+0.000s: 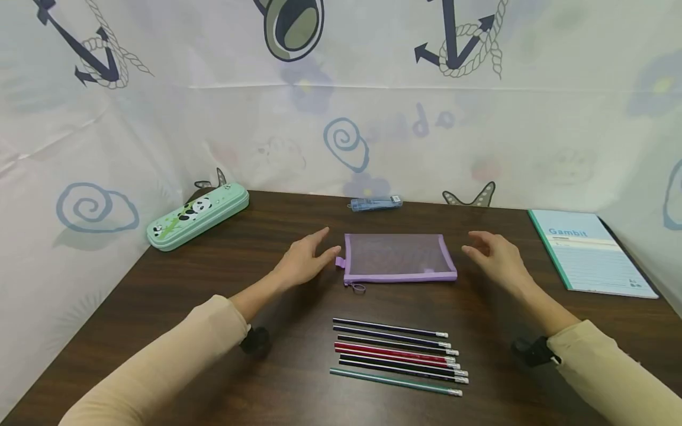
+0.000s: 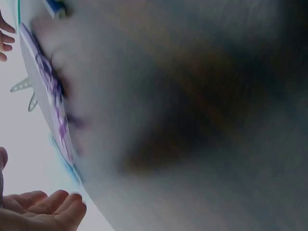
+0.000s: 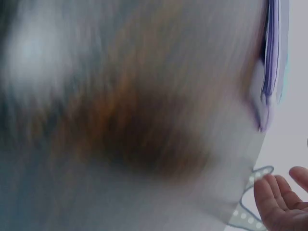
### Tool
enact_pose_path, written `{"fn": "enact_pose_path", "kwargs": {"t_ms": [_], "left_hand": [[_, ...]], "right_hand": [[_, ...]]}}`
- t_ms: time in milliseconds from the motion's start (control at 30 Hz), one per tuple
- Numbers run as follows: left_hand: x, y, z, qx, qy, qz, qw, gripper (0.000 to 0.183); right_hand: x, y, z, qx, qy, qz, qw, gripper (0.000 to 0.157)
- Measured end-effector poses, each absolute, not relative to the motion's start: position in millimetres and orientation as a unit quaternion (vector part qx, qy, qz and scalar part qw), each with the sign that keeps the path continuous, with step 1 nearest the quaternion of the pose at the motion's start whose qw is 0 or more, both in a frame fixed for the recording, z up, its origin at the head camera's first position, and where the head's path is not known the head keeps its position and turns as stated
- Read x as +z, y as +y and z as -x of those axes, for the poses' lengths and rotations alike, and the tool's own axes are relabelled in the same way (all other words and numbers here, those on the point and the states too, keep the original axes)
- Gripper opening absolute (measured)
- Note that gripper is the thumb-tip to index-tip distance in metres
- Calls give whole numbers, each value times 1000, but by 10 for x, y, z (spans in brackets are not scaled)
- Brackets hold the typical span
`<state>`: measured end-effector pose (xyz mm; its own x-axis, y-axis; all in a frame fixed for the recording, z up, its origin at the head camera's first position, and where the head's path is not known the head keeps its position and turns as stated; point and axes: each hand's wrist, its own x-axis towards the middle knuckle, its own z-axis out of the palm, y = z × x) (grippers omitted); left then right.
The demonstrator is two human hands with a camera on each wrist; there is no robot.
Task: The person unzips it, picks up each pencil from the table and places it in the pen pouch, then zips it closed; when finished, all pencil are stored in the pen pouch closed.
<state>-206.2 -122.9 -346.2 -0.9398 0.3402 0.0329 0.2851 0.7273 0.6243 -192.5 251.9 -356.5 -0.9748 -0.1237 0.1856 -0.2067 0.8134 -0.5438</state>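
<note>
A purple mesh zipper pouch (image 1: 395, 255) lies flat on the dark wooden table, its zipper edge toward me. Just off its left end is my left hand (image 1: 302, 260), fingers extended and holding nothing; whether the thumb touches the pouch's side tab I cannot tell. To the right of the pouch, apart from it, my right hand (image 1: 499, 265) hovers with loosely bent fingers and nothing in its grasp. Both wrist views show empty hands, the left (image 2: 45, 209) and the right (image 3: 284, 202). Nearer to me lie several pencils in a row, among them a red pencil (image 1: 394, 350) and a green pencil (image 1: 394, 381).
A mint green panda pencil case (image 1: 199, 216) sits at the table's back left. Behind the pouch, near the back edge, is a small blue translucent item (image 1: 375, 203). On the right lies a notebook (image 1: 594, 254). A printed white cloth (image 1: 240, 118) hangs around the table.
</note>
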Motion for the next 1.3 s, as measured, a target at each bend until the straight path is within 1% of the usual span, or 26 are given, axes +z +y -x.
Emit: {"fn": "enact_pose_path", "kwargs": {"t_ms": [133, 233, 300, 467, 667, 767, 1000, 1100, 1300], "left_hand": [[-3509, -1195, 1995, 376, 913, -143, 61, 61], [-3563, -1185, 1978, 385, 909, -151, 55, 58], [-3606, -1184, 1983, 374, 910, -176, 36, 56], [-3693, -1171, 2068, 335, 903, -270, 2, 48], [-3771, -1175, 2168, 284, 883, -372, 33, 43], [-3802, -1174, 2201, 263, 873, -409, 33, 39], [-3828, -1176, 2254, 241, 866, -438, 1, 31], [-3830, -1188, 2264, 240, 859, -451, -6, 30], [-3871, -1207, 2265, 241, 848, -471, -12, 30]], "right_hand": [[-3582, 2458, 1901, 341, -937, -68, 24, 44], [-3603, 2408, 1900, 383, -922, -60, -4, 43], [-3616, 2377, 1901, 402, -914, -58, -17, 42], [-3636, 2327, 1928, 387, -920, -58, -10, 40], [-3682, 2270, 1973, 388, -920, -52, -15, 38], [-3686, 2250, 1981, 397, -916, -47, -24, 38], [-3696, 2264, 2001, 404, -914, -36, -26, 36], [-3696, 2289, 2009, 404, -913, -33, -35, 37], [-3726, 2371, 2063, 478, -873, -16, -94, 38]]}}
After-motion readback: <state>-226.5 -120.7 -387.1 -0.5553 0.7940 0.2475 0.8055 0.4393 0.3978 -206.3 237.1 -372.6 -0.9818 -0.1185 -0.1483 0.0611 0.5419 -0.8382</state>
